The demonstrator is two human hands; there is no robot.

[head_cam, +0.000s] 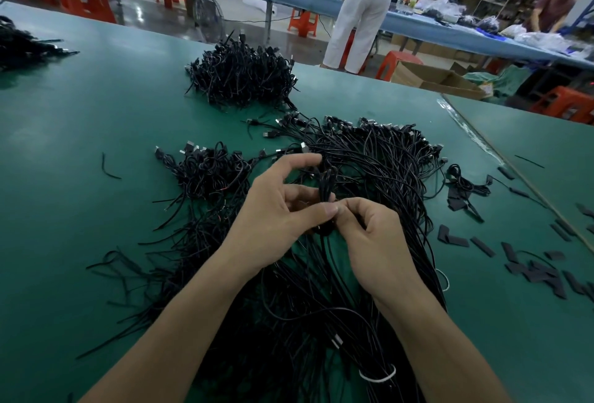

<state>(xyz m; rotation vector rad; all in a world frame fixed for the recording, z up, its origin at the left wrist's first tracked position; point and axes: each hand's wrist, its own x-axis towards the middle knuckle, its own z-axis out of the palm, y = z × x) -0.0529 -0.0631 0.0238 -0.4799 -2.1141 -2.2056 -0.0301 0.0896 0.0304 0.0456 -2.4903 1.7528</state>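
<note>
Left hand: your left hand (283, 209) grips the folded cable (326, 182). The thumb lies across its lower part and the fingers curl round behind it.
Right hand: your right hand (369, 235) is curled in and pinches the same cable low down, with its fingertips right against your left thumb. The exact pinch point is hidden by the fingers.
Folded cable: black and doubled into a short hank, it stands roughly upright between your two hands. Its looped top rises just above your left thumb.
Loose cables (385, 177): a broad black heap lies under both hands and wrists and spreads beyond and to the right of your right hand. Plug ends show along its far edge.
White tie (377, 377): it wraps a strand of the heap near your right forearm.
Bundled pile (212, 171): small tangled hanks sit just beyond and left of your left hand.
Far pile (241, 77): a bigger mound of hanks lies well beyond both hands.
Black strips (533, 270): short flat pieces are scattered well to the right of your right hand.
Table (80, 209): its green top carries all of it.
</note>
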